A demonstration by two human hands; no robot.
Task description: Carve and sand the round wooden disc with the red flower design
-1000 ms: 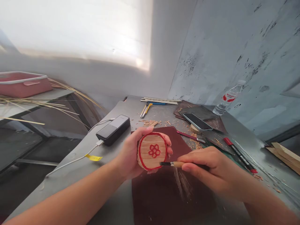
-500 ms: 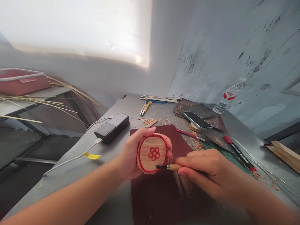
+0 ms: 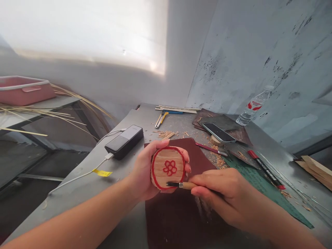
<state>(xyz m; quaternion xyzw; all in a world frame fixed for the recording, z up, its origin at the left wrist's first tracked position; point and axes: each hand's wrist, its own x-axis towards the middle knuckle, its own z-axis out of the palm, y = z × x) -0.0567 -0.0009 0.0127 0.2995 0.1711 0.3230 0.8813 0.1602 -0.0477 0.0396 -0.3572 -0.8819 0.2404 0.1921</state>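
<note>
My left hand is wrapped round a round wood slice, holding its flat face up toward me. A red ring runs along the rim of the slice, and a red flower outline sits at its middle. In my right hand is a small brush with a wooden handle, a metal collar and dark bristles. The bristles lie over the lower part of the slice, near the red ring; whether they touch the wood is hard to tell. Beneath both hands spreads a dark maroon sheet.
Left of the slice lies a power bank with white cables. Behind are a yellow utility knife and wood shavings. To the right are a phone, a red-handled cutter, a marker, a green mat and a water bottle.
The brush has moved left across the lower part of the slice, my right hand shifting left with it. My left hand keeps its hold on the slice, which has tilted slightly.
</note>
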